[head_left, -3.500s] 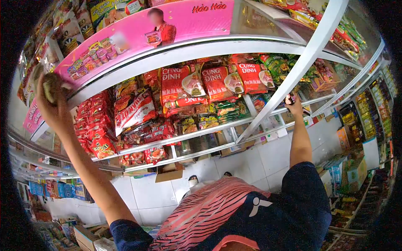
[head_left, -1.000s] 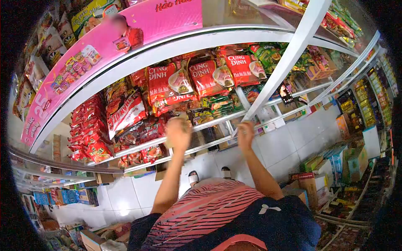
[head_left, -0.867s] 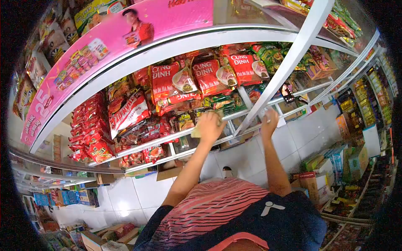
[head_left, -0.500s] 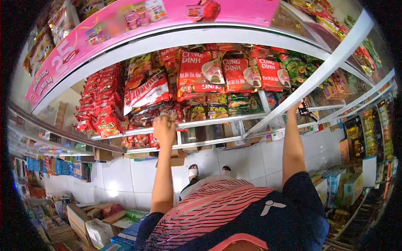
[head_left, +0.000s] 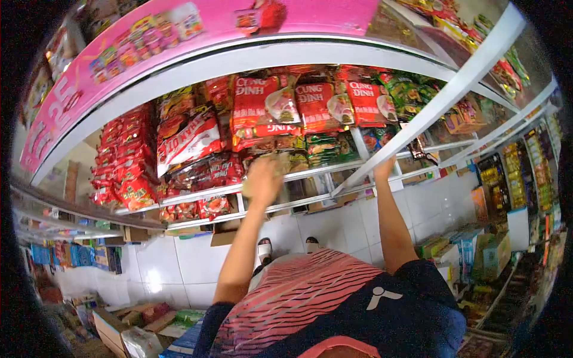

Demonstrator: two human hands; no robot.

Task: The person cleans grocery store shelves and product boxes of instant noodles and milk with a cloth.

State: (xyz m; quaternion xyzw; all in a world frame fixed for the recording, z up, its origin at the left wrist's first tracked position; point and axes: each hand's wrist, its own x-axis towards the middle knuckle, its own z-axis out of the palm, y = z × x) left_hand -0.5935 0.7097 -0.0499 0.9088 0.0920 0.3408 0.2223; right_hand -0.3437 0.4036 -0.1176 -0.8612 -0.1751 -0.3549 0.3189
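Observation:
My left hand (head_left: 262,179) is raised to the front rail of the middle shelf (head_left: 203,192), blurred by motion. It is closed on a yellowish cloth (head_left: 245,188) that presses against the rail, just below dark snack packets (head_left: 209,173). My right hand (head_left: 385,168) is up on the same white rail further right, gripping it beside the slanted white post (head_left: 441,83). Red Cung Đình noodle packets (head_left: 256,101) stand on the shelf above both hands.
A stack of red bags (head_left: 119,167) fills the shelf's left end under a pink banner (head_left: 149,42). Below is white tiled floor (head_left: 179,262). Cardboard boxes (head_left: 119,322) lie at lower left, and more boxed goods (head_left: 477,250) and shelves stand at the right.
My left hand with the cloth came down from the top banner and has swept back and forth along the middle shelf rail, now shifting right. My right hand slid lower along the rail.

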